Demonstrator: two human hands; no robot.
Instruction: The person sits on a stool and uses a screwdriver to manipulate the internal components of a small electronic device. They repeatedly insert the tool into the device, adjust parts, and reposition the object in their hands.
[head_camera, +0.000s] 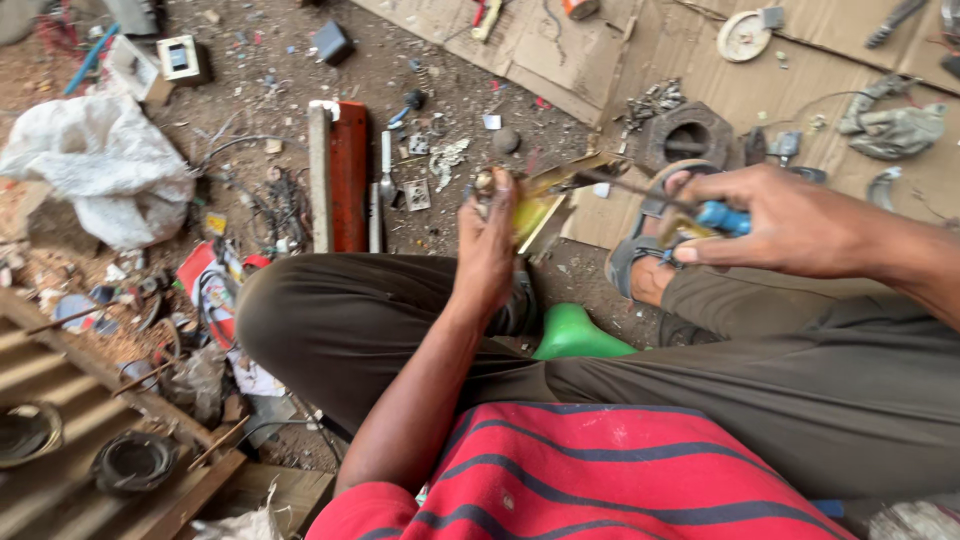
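My left hand (487, 243) grips a small yellowish metal part (540, 205) held up in front of my knees, with a round brass-coloured knob (485, 182) showing above the fingers. In my right hand (790, 222) is a blue-handled screwdriver (722, 217); its thin shaft (620, 186) reaches left to the top of the metal part. I sit on a green stool (575, 335) with my dark trousers and a sandalled foot (650, 255) below the hands.
Dirt ground littered with scrap: a red metal bar (348, 175), a white sack (100, 165), a black ring-shaped casting (688, 135), cardboard sheets (600, 50), a grey rag (895, 130), corrugated metal (60, 440) with round lids at lower left.
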